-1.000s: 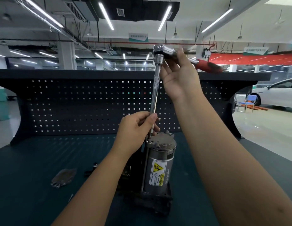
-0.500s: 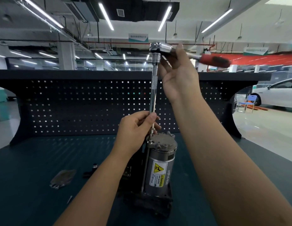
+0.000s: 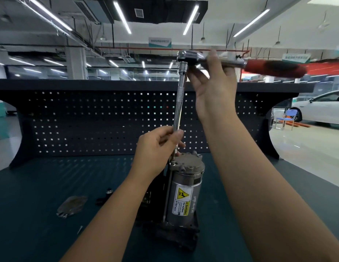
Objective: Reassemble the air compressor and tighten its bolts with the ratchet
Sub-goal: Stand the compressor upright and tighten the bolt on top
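The air compressor (image 3: 185,191) is standing on end near the middle of the workbench (image 3: 41,186), its long axis vertical. Its grey cap is pointing up and its yellow warning label is facing the camera. A long extension bar (image 3: 179,103) is rising from a bolt at the cap's left edge, almost vertical, leaning slightly right towards the top. The ratchet (image 3: 191,57) is sitting on the bar's upper end, with its red handle running level and pointing right, blurred.

The left hand (image 3: 157,148) is pinching the bar's lower end just above the cap. The right hand (image 3: 214,91) is holding the ratchet's metal neck beside the head. One fingertip is showing above the neck and the rest are lying below, in what seems a light grip.

The left forearm is hiding the compressor's dark left side, and the right forearm is covering the bench to the right. A flat grey gasket (image 3: 72,205), a small black part (image 3: 106,195) and a loose screw (image 3: 80,229) are lying on the bench to the left. A pegboard (image 3: 89,120) is standing behind, with a white car (image 3: 323,108) far right.
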Tool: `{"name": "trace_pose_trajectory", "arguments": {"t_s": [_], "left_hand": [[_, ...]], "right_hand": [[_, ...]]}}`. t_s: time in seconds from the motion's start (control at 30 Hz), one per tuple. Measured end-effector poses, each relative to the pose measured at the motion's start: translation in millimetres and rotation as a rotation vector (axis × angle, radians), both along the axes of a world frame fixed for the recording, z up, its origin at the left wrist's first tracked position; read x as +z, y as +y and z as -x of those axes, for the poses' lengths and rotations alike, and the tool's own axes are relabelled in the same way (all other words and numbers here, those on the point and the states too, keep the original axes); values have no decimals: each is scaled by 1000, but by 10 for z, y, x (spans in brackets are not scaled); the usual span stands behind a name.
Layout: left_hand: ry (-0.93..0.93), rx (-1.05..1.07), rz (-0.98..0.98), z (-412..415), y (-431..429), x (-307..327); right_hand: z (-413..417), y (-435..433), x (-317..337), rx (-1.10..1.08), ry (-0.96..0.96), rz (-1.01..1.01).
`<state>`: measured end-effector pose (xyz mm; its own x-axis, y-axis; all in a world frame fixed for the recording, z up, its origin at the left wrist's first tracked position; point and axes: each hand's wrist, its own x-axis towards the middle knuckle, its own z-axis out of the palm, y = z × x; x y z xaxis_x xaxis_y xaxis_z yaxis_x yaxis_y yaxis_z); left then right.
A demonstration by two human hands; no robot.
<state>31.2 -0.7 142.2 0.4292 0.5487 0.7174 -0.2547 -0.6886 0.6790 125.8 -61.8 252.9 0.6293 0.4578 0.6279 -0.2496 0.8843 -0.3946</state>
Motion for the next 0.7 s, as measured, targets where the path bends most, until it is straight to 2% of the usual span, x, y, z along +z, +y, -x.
{"name": "trace_pose_trajectory", "arguments": {"t_s": [0.1,0.13,0.23,0.3,0.4,0.5,0.6,0.7], "left_hand": [[-21,-1,-4,-2,-11,7],[-12,-1,-13,1,-6,11],[45,-14,-51,7,14,26],[75,-11,-69,-1,13,27],[51,-7,-46,-13,16,8],[24,-22,-24,-14,22,3],[28,-34,-21,-12,25,2],[16,-28,-20,-10,10,2]], "right_hand": [[81,-39,-18,-94,-209,-62],[97,-38,-12,-62,-184,-60],[61,-23,26,139,101,-13],[6,-19,50,197,202,16],[-40,-65,26,121,34,122],[-69,-213,46,-89,-242,466],[-82,-394,144,-512,-534,778],[-115,-453,218,-1035,-807,734]]}}
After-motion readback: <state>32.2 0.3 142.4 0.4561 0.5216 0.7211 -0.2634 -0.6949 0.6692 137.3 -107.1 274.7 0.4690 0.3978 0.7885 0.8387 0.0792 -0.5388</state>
